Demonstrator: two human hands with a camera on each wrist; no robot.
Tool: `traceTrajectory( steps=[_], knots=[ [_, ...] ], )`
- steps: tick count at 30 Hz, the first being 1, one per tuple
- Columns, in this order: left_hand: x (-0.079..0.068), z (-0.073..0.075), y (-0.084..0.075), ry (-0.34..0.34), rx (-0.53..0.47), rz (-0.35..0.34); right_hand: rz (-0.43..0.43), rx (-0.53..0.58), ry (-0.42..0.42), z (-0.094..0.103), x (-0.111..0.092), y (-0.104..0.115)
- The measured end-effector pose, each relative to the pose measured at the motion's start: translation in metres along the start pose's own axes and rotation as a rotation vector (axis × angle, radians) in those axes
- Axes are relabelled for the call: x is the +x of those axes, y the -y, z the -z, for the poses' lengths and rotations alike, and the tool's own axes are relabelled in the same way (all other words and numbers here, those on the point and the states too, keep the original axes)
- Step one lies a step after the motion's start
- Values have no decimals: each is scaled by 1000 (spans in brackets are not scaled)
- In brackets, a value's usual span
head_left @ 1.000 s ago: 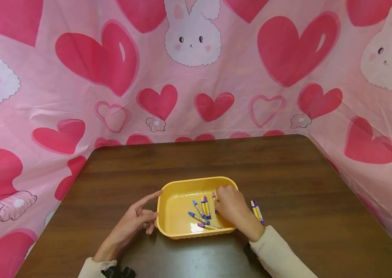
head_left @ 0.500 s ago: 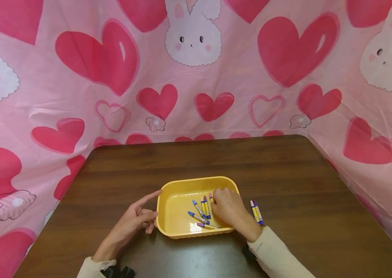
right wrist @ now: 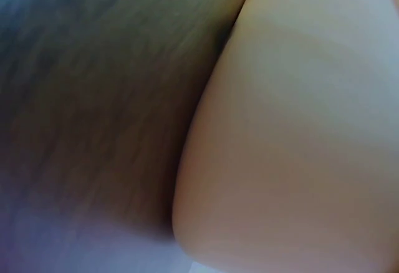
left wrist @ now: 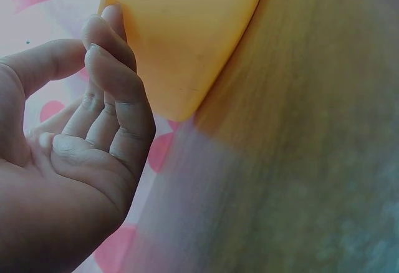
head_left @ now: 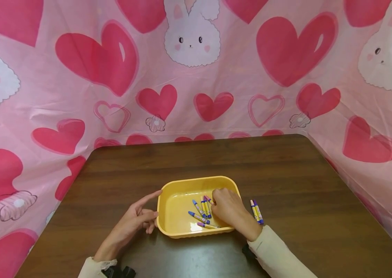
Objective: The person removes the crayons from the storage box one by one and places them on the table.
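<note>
A yellow tray [head_left: 175, 208] sits on the table, several crayons lying on its floor. Beside its left wall is my left hand [head_left: 133, 222], index finger stretched to the rim and thumb touching it lower down; the other fingers bend loosely underneath. In the left wrist view the left hand [left wrist: 106, 136] shows its palm beside the tray [left wrist: 187, 42]. Inside the tray's right half, my right hand [head_left: 228, 204] pinches a pink-tipped crayon [head_left: 209, 200], most of it hidden by the fingers. Just left of it lie two crayons [head_left: 205, 208] side by side.
Blue-tipped crayons [head_left: 199, 208] and a purple-tipped crayon [head_left: 207, 225] lie lower in the tray. Two more crayons [head_left: 256, 211] lie together on the brown table [head_left: 293, 173], right of the tray. A heart-patterned pink cloth [head_left: 182, 77] hangs behind.
My right hand has shifted a little left inside the tray, and the pink-tipped crayon has tilted left, its tip close to the neighbouring pair. The left hand stays at the rim.
</note>
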State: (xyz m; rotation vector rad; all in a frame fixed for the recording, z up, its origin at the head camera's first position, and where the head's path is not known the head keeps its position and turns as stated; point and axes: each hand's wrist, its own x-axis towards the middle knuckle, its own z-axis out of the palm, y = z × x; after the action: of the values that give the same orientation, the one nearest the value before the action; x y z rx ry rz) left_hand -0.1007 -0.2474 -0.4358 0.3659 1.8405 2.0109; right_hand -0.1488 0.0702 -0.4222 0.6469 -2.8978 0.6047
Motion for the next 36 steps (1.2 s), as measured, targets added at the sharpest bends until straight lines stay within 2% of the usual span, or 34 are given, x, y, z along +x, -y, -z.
traceTrajectory(
  steps=[12,22,28,36],
  knots=[
    [0,-2,2,-13,1,8,8,18,-6,-1,0,-1],
    [1,-1,1,-27,25,-3,-9,104,-99,3,6,-1],
    [3,-1,1,-19,16,7,-38,128,-108,10,3,1],
    [0,-1,1,-25,12,-5,-10,106,-153,25,-8,8]
  ],
)
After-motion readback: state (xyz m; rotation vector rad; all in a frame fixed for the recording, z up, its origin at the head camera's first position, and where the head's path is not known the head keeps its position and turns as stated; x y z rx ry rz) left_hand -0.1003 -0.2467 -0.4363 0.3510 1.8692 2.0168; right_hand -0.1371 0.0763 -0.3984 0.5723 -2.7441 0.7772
